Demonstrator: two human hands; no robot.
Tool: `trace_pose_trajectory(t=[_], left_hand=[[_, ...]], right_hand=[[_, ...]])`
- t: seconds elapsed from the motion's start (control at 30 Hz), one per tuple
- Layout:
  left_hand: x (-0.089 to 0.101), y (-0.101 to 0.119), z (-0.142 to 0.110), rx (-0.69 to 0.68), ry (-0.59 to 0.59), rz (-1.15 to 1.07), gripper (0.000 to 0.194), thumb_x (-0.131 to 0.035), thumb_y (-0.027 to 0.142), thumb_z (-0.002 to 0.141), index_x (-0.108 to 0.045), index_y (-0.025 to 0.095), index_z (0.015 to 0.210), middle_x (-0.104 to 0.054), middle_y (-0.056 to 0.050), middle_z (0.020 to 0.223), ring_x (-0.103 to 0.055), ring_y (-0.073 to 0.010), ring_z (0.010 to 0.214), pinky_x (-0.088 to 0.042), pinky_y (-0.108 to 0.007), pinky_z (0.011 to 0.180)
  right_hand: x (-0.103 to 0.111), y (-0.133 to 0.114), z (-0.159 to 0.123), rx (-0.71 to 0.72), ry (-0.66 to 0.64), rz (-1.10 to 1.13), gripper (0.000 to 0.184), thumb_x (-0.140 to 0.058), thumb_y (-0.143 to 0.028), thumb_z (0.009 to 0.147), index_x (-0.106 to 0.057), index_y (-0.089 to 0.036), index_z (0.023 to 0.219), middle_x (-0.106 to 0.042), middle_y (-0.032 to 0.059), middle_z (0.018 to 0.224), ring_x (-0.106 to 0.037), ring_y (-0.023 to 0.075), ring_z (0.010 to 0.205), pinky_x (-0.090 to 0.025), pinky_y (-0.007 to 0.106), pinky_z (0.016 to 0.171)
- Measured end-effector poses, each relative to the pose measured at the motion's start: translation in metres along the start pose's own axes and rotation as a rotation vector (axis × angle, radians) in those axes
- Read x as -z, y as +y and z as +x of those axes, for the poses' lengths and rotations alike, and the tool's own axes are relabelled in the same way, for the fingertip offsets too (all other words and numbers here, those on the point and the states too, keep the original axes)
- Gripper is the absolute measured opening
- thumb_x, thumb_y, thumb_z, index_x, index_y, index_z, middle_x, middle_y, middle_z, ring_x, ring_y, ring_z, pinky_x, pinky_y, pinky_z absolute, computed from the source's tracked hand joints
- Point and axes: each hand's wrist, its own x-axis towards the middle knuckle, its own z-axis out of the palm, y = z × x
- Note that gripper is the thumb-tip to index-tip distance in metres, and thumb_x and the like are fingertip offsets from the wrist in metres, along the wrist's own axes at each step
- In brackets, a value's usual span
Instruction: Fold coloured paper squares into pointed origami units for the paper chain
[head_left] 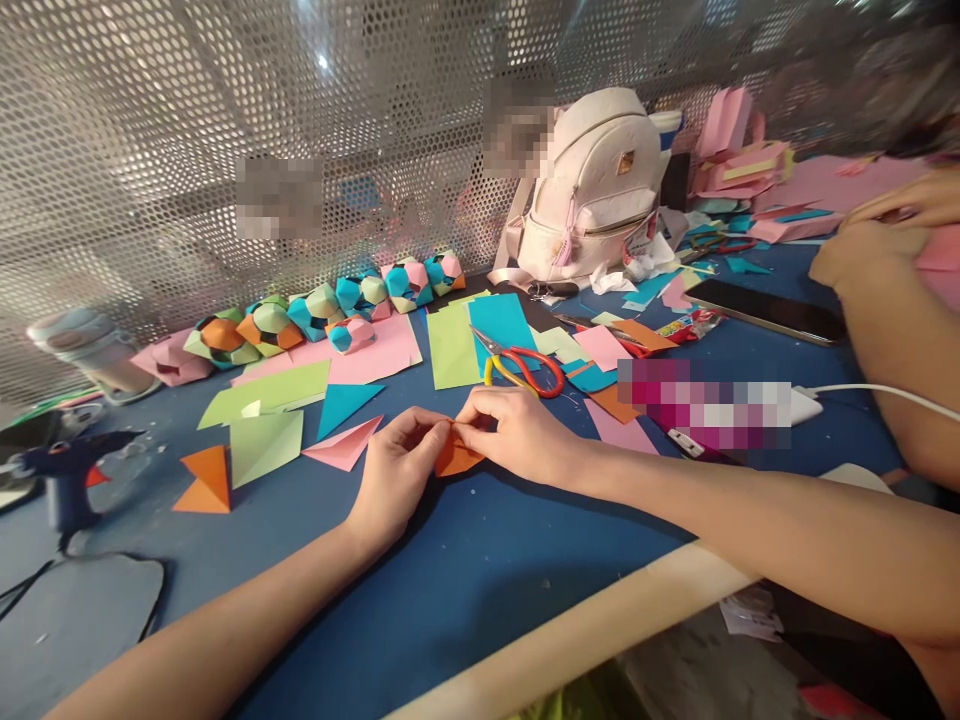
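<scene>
Head view — the left hand (pixel 397 465) and right hand (pixel 517 435) pinch an orange paper (pixel 457 459) over the blue tabletop (pixel 480 580).
Both close thumb against fingers at the paper's upper edge, the red-handled scissors (pixel 502 351) lying just beyond the right hand. The pale backpack (pixel 589 200) bears a metal badge (pixel 625 162) too small to read — likewise the red-and-yellow packet's (pixel 694 327) print.
</scene>
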Motion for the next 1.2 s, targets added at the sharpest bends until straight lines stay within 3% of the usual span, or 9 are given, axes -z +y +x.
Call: trace_pose_trajectory(t=[0.43, 0.63, 0.8, 0.97, 1.2], left_hand=[[0.001, -0.0005, -0.001, -0.063, 0.002, 0.019, 0.021, -0.062, 0.036, 0.082, -0.063, 0.017, 0.074, -0.059, 0.002, 0.069, -0.05, -0.0107, 0.065, -0.04, -0.021, 0.06], [0.0006, 0.0009, -0.0021, -0.061, 0.053, 0.007, 0.021, -0.063, 0.038, 0.081, -0.063, 0.017, 0.076, -0.062, 0.001, 0.069, -0.054, -0.0119, 0.065, -0.041, -0.022, 0.06], [0.0008, -0.0018, 0.0003, -0.056, 0.117, 0.004, 0.022, -0.064, 0.038, 0.08, -0.063, 0.017, 0.077, -0.062, 0.001, 0.069, -0.054, -0.0118, 0.065, -0.042, -0.022, 0.06], [0.0009, -0.0025, 0.0005, -0.053, 0.09, -0.031, 0.022, -0.062, 0.038, 0.082, -0.062, 0.017, 0.078, -0.061, 0.001, 0.072, -0.054, -0.0116, 0.069, -0.044, -0.023, 0.064], [-0.0029, 0.001, 0.0, 0.054, 0.03, -0.103, 0.029, -0.067, 0.032, 0.072, -0.059, 0.017, 0.097, -0.066, -0.003, 0.091, -0.062, -0.015, 0.08, -0.049, -0.027, 0.071]], right_hand=[[-0.0001, 0.002, 0.0002, 0.044, 0.007, -0.002, 0.019, -0.059, -0.008, 0.081, -0.055, -0.016, 0.064, -0.054, -0.002, 0.063, -0.049, 0.0086, 0.059, -0.038, 0.021, 0.057], [0.0061, -0.0046, 0.0032, -0.087, -0.064, 0.055, 0.005, -0.061, -0.018, 0.082, -0.065, -0.015, 0.082, -0.067, 0.0043, 0.085, -0.057, 0.011, 0.068, -0.046, 0.023, 0.064], [0.0056, -0.005, 0.0036, -0.135, -0.114, 0.004, 0.013, -0.058, -0.01, 0.079, -0.059, -0.015, 0.067, -0.057, -0.0019, 0.062, -0.049, 0.0086, 0.057, -0.038, 0.022, 0.055], [0.0029, 0.0007, 0.0027, -0.054, -0.065, -0.058, 0.019, -0.058, -0.005, 0.078, -0.055, -0.015, 0.063, -0.055, -0.0017, 0.062, -0.048, 0.0084, 0.058, -0.037, 0.022, 0.057], [0.0074, 0.0027, 0.0042, -0.063, -0.044, -0.078, 0.017, -0.06, -0.007, 0.079, -0.057, -0.015, 0.065, -0.058, -0.0005, 0.066, -0.051, 0.0094, 0.061, -0.039, 0.022, 0.058]])
